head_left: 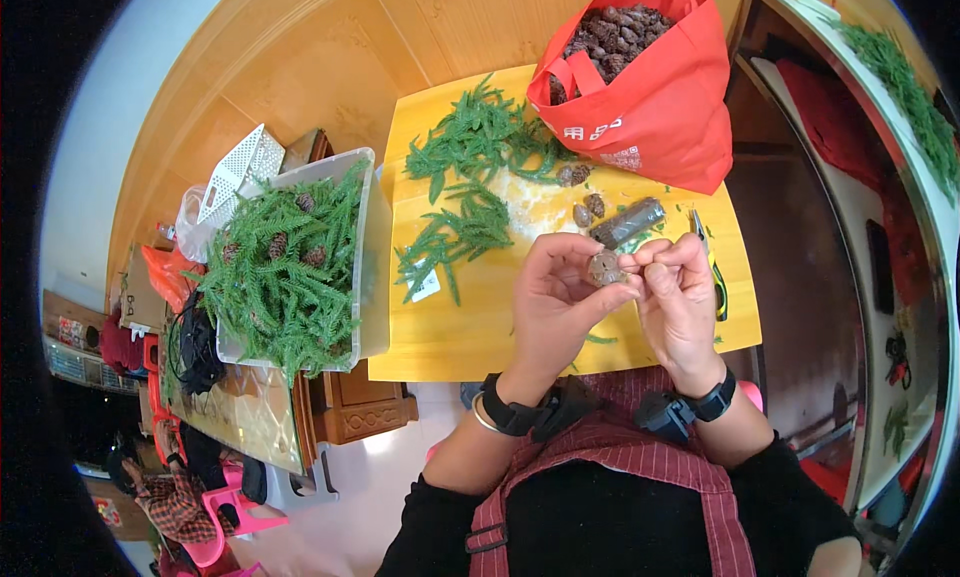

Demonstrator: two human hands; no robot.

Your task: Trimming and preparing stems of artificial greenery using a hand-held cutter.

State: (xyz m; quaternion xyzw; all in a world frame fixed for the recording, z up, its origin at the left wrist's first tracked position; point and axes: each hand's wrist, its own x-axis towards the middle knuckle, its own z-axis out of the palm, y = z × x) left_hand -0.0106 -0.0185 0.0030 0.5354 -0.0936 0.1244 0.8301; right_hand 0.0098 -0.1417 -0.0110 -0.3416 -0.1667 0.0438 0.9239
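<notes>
Yellow table [480, 327], hands [620, 287] pinching pine cone [604, 268], underside hidden

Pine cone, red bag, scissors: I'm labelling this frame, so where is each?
pine cone [605, 268], head view, its scaly middle between both hands.
red bag [665, 107], head view, front wall.
scissors [716, 282], head view, green handle.

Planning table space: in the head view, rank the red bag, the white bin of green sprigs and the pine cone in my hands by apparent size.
1. white bin and red bag: look alike, and fisheye bending makes the order unsure.
2. pine cone, held between left hand and right hand: smallest.
</notes>
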